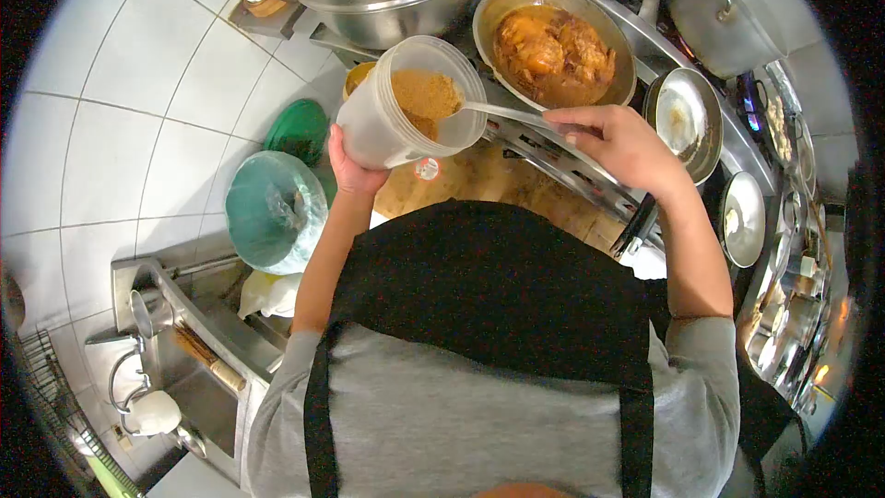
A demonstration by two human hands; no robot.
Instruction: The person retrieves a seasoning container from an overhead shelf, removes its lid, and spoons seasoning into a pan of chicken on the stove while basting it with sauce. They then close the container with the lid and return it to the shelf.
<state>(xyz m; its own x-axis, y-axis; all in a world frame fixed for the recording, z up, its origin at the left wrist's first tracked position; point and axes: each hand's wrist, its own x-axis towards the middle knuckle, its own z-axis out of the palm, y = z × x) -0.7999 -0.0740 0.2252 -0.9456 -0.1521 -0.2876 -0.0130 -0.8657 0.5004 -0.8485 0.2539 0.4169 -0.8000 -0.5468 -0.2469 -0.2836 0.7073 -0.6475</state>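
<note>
My left hand is wrapped around the lower side of a translucent plastic tub, which is tilted with its mouth toward the stove. Inside lies a brown-orange powder. My right hand grips the handle of a long metal spoon. The spoon's head reaches into the tub at the powder and is partly buried or hidden there. Just beyond my right hand, a round metal pan holds pieces of browned meat in brown sauce.
A large steel pot stands at the back left, another pot at the back right. Frying pans line the right side. At left are a bin with a plastic liner, a green lid and a metal sink.
</note>
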